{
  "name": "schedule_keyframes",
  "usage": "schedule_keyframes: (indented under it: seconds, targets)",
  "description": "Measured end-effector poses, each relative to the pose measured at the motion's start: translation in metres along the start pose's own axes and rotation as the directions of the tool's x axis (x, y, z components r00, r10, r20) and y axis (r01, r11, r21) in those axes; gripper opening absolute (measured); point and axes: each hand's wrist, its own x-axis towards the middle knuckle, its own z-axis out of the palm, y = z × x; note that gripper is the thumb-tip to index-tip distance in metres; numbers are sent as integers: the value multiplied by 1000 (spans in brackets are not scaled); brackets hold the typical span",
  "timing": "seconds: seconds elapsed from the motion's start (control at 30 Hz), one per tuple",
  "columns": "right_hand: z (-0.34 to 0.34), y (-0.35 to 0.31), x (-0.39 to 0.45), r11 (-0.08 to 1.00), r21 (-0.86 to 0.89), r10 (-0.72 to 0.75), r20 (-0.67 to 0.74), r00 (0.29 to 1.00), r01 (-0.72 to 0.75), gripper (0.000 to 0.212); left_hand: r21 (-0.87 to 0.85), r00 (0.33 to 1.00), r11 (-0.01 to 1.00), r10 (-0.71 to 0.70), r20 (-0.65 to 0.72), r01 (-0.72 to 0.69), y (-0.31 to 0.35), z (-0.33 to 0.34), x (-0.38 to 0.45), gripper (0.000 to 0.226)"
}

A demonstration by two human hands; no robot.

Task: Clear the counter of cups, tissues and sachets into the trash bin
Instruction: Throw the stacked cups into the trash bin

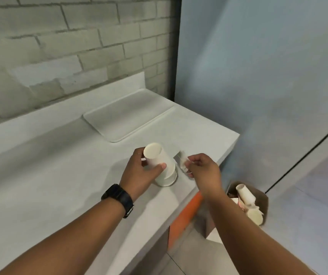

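My left hand (139, 171) grips a stack of white paper cups (162, 165), held upside down and tilted just above the grey counter (50, 175). To its right, my right hand (202, 167) pinches a small white sachet (183, 161) over the counter's right end. A brown cardboard trash bin (262, 197) stands on the floor beside that end, with white cups (247, 195) and other scraps inside. My right forearm crosses in front of part of the bin.
A flat white tray (127, 118) lies at the back of the counter by the brick wall (60, 46). A pale panel wall (258, 76) rises to the right. An orange cabinet front (187, 213) shows under the counter edge.
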Motion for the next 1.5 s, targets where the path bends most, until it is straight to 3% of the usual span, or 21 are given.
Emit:
schedule_keyframes:
  seconds: [0.23, 0.37, 0.47, 0.63, 0.77, 0.9, 1.0, 1.13, 1.3, 1.5]
  targets:
    - [-110, 53, 37, 975, 159, 170, -96, 981, -154, 14, 165, 991, 984, 53, 122, -73, 11, 166, 29, 41]
    - [-129, 62, 73, 985, 125, 133, -96, 986, -121, 26, 264, 991, 955, 122, 60, -134, 12, 223, 54, 61]
    - [-159, 71, 92, 987, 133, 106, -114, 988, -91, 13, 267, 985, 948, 166, 53, -174, 18, 256, 64, 70]
    - [-220, 94, 98, 981, 166, 130, -172, 976, -102, 20, 248, 966, 933, 244, 90, -259, 23, 324, 61, 69]
    - [-262, 127, 106, 978, 142, 184, -230, 956, -154, 27, 250, 976, 951, 141, 164, -180, 11, 370, 58, 67]
    - [-297, 163, 116, 956, 101, 293, -295, 909, -275, 20, 286, 971, 955, 14, 239, -84, -14, 411, 57, 68]
    - [-317, 190, 130, 939, -40, 313, -304, 900, -340, 16, 386, 918, 922, -156, 366, 3, -47, 433, 63, 81]
    - [-343, 224, 130, 839, -225, 444, -245, 862, -496, 36, 573, 818, 815, -383, 430, 80, -80, 435, 56, 102]
    - [-352, 248, 122, 776, -183, 565, -223, 795, -603, 41, 639, 787, 760, -465, 406, 120, -86, 421, 50, 99]
    - [-338, 232, 126, 795, -205, 547, -163, 821, -570, 31, 633, 810, 771, -417, 412, 75, -61, 409, 58, 89]
